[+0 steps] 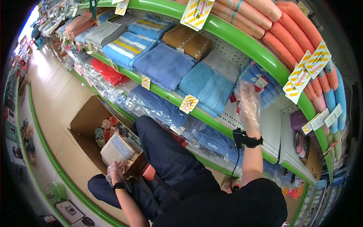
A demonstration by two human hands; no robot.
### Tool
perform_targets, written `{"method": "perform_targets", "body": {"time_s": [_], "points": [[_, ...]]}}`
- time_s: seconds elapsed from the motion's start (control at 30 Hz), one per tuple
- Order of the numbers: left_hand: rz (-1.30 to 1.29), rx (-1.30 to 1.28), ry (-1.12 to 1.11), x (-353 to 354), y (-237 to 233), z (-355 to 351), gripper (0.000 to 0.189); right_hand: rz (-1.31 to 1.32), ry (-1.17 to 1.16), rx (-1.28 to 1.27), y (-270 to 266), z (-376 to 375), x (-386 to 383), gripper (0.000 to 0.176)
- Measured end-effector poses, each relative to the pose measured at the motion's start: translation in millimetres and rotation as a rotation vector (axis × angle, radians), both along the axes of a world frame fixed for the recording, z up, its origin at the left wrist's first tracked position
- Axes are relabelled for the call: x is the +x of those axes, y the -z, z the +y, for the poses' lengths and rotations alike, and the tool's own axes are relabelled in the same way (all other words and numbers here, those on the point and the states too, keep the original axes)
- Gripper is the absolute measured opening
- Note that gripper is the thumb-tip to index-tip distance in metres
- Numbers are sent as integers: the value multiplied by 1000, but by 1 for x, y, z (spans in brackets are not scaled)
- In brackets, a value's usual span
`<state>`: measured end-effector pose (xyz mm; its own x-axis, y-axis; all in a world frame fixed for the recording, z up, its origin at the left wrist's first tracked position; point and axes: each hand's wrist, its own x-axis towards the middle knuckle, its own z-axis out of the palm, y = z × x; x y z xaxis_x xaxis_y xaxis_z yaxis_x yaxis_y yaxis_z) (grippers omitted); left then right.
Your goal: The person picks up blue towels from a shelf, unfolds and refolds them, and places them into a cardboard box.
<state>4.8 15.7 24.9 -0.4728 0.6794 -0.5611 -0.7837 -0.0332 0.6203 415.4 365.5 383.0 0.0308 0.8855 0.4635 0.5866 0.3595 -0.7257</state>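
My right hand [248, 102], in a clear plastic glove, reaches onto the middle shelf at the edge of a blue striped towel stack [262, 81] with red and white tags. Its fingertips are blurred against the towels, so a grip cannot be made out. Left of it lies a teal towel [207, 87]. My left hand [115, 172], also gloved, is low by the near edge of a cardboard box [84, 118], with its fingers curled at the corner of a folded cream and grey cloth [118, 147]. What they hold is unclear.
Several jars [107, 130] stand in the box. Folded towels [164, 66] line the green-edged shelf [166, 90]. Plastic-wrapped goods [151, 104] lie on the lower shelf. Orange rolled towels [291, 34] and price tags [298, 77] hang over the upper right. Another shelf [49, 162] runs along the left.
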Motion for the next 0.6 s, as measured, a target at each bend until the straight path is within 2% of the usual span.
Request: {"method": "perform_targets", "body": {"time_s": [0.07, 0.1, 0.13, 0.17, 0.2, 0.23, 0.3, 0.33, 0.4, 0.43, 0.47, 0.53, 0.6], "points": [[45, -69, -42, 4, 0, 0, 16, 362, -212, -362, -15, -17, 10, 26], [27, -57, -52, 3, 2, 0, 17, 586, -436, -460, -12, -24, 18, 29], [9, -44, -59, 2, 4, 1, 18, 585, -430, -460, -8, -27, 24, 29], [7, -44, -52, 8, -7, 8, 18, 768, -661, -809, -3, -29, 29, 42], [62, -187, -101, 16, -18, 15, 18, 943, -893, -1162, 3, -30, 33, 55], [120, -330, -150, 19, -27, 20, 22, 947, -887, -1157, 13, -34, 30, 55], [96, -299, -138, 14, -18, 20, 23, 1055, -883, -1461, 33, -38, 11, 79], [67, -274, -134, 11, -11, 17, 25, 1053, -888, -1460, 34, -39, 7, 79], [62, -202, -87, 5, 0, 11, 25, 1416, -768, -1391, 37, -41, 1, 90], [56, -130, -34, 2, 5, 7, 25, 1497, -764, -1362, 37, -39, 1, 90], [56, -130, -36, 5, -1, 7, 25, 1496, -765, -1364, 38, -36, 3, 90], [113, -165, -81, 11, -12, 10, 25, 1637, -568, -1356, 41, -27, 8, 90], [90, -174, -75, 6, -12, 10, 24, 1581, -577, -1351, 29, -26, 7, 89]]}}
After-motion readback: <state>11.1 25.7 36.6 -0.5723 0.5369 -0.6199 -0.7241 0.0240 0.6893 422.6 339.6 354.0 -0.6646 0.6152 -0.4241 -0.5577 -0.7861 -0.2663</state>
